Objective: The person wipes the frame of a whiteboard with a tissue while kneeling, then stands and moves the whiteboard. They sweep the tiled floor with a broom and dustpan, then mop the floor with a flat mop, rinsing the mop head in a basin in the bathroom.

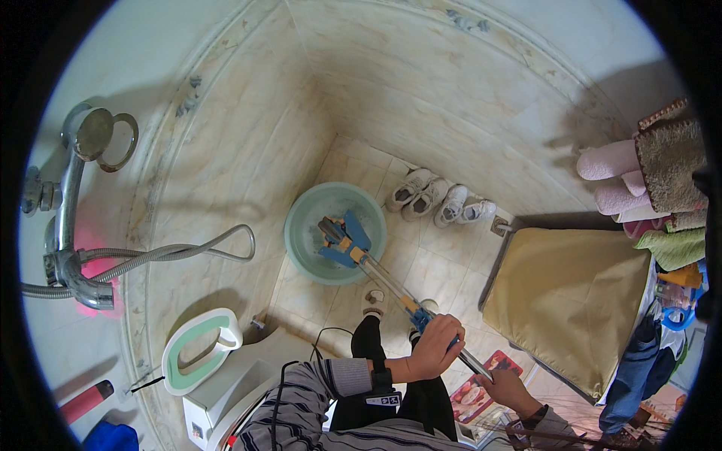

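Note:
A long-handled mop (385, 278) slants from my hands down into a round green basin (295, 254) on the tiled floor. Its blue folding head (356, 231) rests inside the basin, where cloudy water with some suds shows. My left hand (435, 349) is wrapped round the mop at the blue fitting on its shaft. Lower right, the fingers of my right hand (508, 390) close on the upper metal part of the same pole.
Two pairs of white shoes (451, 205) line the far wall. A tan-covered box (569, 297) stands at right, near hanging towels (673, 169) and clothes. At left are a shower faucet (69, 218) with hose, a green-and-white toilet seat (177, 359) and a toilet (248, 376).

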